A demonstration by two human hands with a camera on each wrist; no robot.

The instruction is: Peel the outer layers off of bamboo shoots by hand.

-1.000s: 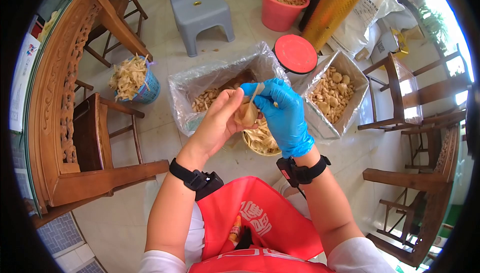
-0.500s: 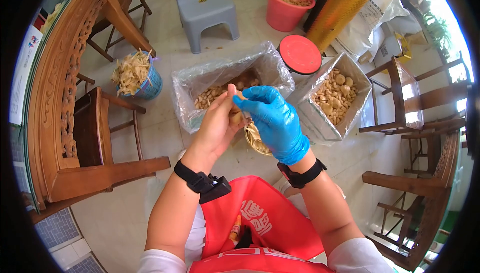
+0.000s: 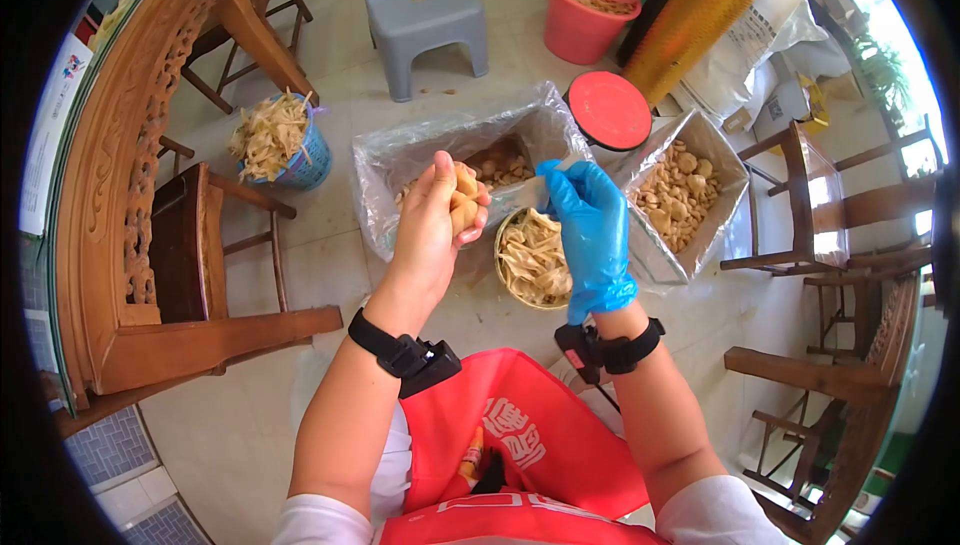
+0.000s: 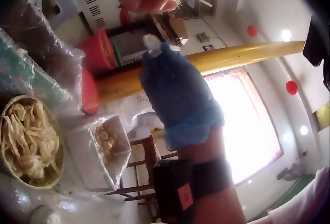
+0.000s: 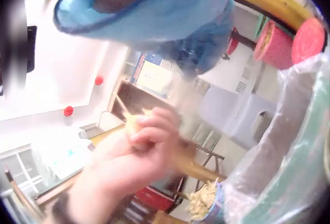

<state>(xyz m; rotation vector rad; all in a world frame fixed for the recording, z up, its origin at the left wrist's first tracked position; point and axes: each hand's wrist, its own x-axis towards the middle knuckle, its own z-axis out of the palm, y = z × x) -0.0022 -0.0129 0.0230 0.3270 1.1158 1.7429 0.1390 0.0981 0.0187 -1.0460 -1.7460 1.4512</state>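
My bare left hand (image 3: 428, 220) grips a tan garlic bulb (image 3: 464, 207), its fingers curled round it. In the right wrist view a thin stalk sticks up from that bulb (image 5: 133, 126). A blue glove covers my right hand (image 3: 596, 235), which pinches a pale strip of peel (image 4: 151, 42) at its fingertips. Close below the gloved hand stands a round basin (image 3: 501, 270) heaped with peel (image 3: 533, 257). Beyond the hands is a plastic-lined box (image 3: 385, 150) with loose cloves (image 3: 500, 167), partly hidden by my left hand.
Another lined box (image 3: 640, 170) at right holds bulbs and cloves. A red-lidded tub (image 3: 608, 110) is behind it, with a pink bucket (image 3: 585, 25) farther back. Peel fills a blue basket (image 3: 310, 160) at left. A grey plastic chair (image 3: 425, 15) and wooden furniture (image 3: 180, 375) stand around.
The hands, together at the bulb before, have come apart. My left hand keeps the bulb and has moved left; the gloved hand has moved right with a strip of peel.
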